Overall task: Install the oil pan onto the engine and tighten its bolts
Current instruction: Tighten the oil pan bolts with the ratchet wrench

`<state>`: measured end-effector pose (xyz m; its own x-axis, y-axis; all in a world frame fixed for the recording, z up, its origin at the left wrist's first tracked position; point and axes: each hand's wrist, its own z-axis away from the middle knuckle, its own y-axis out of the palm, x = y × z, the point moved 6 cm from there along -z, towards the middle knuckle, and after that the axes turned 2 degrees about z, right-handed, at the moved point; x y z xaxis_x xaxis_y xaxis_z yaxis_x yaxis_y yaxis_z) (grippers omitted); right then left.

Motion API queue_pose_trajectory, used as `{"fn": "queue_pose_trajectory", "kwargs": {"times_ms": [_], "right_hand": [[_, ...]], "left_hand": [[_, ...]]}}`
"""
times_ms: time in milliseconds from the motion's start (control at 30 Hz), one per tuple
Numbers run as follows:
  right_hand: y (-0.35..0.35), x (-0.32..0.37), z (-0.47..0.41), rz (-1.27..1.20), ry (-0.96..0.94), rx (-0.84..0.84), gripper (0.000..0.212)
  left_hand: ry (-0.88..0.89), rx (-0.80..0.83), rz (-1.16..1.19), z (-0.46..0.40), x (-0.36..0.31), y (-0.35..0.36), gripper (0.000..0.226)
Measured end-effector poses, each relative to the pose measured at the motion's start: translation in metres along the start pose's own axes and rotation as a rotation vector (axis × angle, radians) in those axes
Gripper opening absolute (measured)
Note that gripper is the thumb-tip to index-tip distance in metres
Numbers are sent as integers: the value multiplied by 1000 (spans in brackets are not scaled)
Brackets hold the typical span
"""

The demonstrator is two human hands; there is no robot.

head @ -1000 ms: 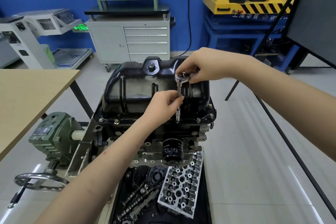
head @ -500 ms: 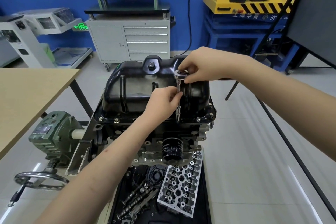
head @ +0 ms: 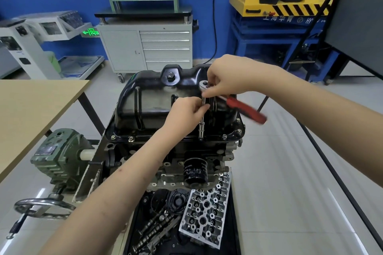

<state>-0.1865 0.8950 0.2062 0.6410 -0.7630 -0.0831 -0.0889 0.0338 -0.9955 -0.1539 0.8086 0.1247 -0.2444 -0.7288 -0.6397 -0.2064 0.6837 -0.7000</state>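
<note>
Oil pan (head: 157, 99) is already sitting on the engine (head: 172, 151), and bolts are showing along its near flange. Right hand (head: 228, 76) is gripping the ratchet (head: 204, 85) at its head, while the red handle (head: 246, 109) is pointing right. Left hand (head: 186, 112) is pinching the upright extension bar (head: 202, 114), whose socket end is standing on a near-edge bolt (head: 201, 137), directly below both hands.

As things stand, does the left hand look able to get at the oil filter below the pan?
Probably yes. The oil filter sits exposed just below the left hand with nothing covering it, but that hand is pinching the ratchet extension and would need to let go first.
</note>
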Motion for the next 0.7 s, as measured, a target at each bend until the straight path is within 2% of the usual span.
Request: {"fn": "queue_pose_trajectory", "kwargs": {"times_ms": [100, 200, 333, 500, 600, 700], "right_hand": [[-5, 0, 4, -82, -74, 62, 23], [-5, -4, 5, -156, -101, 90, 35], [-5, -5, 4, -124, -79, 55, 26], [-1, -4, 1, -32, -1, -25, 54], [-3, 2, -1, -55, -43, -23, 44], [-7, 5, 1, -78, -116, 18, 25]], "left_hand": [[26, 40, 21, -1, 1, -2, 35], [39, 77, 65, -2, 2, 0, 28], [18, 72, 101, -1, 5, 0, 23], [11, 31, 49, -6, 3, -6, 24], [21, 40, 19, -6, 1, -9, 44], [-6, 95, 58, -6, 4, -10, 37]]}}
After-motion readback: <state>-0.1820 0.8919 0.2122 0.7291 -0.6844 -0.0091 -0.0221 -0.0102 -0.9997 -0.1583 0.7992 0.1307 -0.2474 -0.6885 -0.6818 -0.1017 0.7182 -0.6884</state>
